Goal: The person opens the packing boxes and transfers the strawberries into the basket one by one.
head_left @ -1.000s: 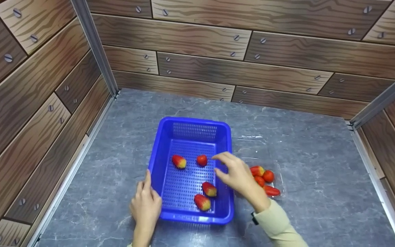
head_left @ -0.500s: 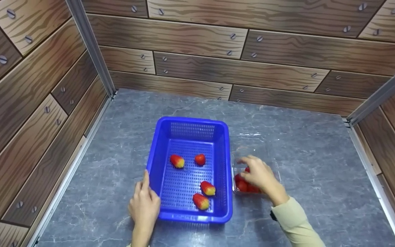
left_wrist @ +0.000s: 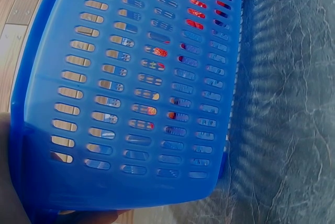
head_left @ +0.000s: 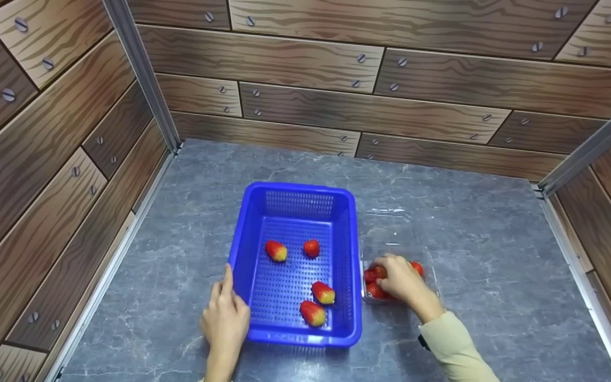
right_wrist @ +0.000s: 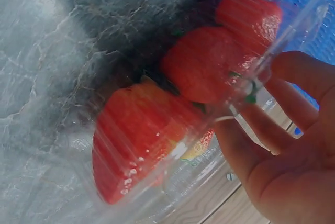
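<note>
The left hand (head_left: pixel 225 315) holds the left rim of a blue plastic basket (head_left: pixel 357 318), index finger straight along it. In the left wrist view the slotted wall of the basket (left_wrist: pixel 125 187) fills most of the frame. Three red-and-yellow strawberries (head_left: pixel 312 313) and a smaller all-red fruit (head_left: pixel 311 248) lie inside. The right hand (head_left: pixel 401 278) reaches into a clear plastic box (head_left: pixel 433 281) of red fruit (head_left: pixel 374 290), its fingers around one fruit. In the right wrist view several red fruits (right_wrist: pixel 196 64) show through the box wall; whether the fingertips grip one is hidden.
The box stands close against the basket's right side, with its clear lid (head_left: pixel 390 228) folded back behind it. Grey marbled tabletop (head_left: pixel 496 276) lies around both. Wood-patterned walls (head_left: pixel 305 101) with metal corner strips (head_left: pixel 143 74) enclose the back and sides.
The right hand has moved from over the basket's right side to the box and down among its fruit. The left hand stays on the rim, and the basket's fruit lie unchanged.
</note>
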### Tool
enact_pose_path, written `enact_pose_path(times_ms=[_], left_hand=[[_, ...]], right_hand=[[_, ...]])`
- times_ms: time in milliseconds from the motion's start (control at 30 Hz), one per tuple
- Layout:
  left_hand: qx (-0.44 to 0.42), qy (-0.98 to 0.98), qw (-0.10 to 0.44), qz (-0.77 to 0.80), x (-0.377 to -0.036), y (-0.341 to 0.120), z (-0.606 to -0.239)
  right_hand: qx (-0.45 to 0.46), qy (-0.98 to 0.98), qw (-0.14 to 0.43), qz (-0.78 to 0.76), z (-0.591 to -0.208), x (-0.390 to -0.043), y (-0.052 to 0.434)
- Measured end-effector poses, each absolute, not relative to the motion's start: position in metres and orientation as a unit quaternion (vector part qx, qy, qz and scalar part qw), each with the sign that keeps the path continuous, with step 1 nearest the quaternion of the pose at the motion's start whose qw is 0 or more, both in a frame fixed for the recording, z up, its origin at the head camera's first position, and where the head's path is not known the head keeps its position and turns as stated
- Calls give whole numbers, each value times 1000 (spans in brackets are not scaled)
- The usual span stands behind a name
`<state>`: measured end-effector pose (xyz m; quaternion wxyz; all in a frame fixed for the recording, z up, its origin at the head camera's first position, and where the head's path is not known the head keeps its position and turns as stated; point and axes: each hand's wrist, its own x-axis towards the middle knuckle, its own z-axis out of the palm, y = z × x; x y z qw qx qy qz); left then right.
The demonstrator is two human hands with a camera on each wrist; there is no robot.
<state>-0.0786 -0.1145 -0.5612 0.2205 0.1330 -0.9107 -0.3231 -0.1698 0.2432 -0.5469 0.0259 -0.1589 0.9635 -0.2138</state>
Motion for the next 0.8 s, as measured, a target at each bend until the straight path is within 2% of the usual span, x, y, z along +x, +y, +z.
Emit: enact_pose_path(times_ms=[300, 567, 800], left_hand=[[133, -910, 220, -325, -78, -114, -562], [129, -911, 221, -324, -78, -114, -562], [133, -911, 214, -325, -78, -115, -561]], right_hand=[[-182, 961, -3, -209, -556, -175, 245], [-155, 968, 13, -195, -560, -175, 241], [-158, 969, 1, -192, -560, -176, 240]])
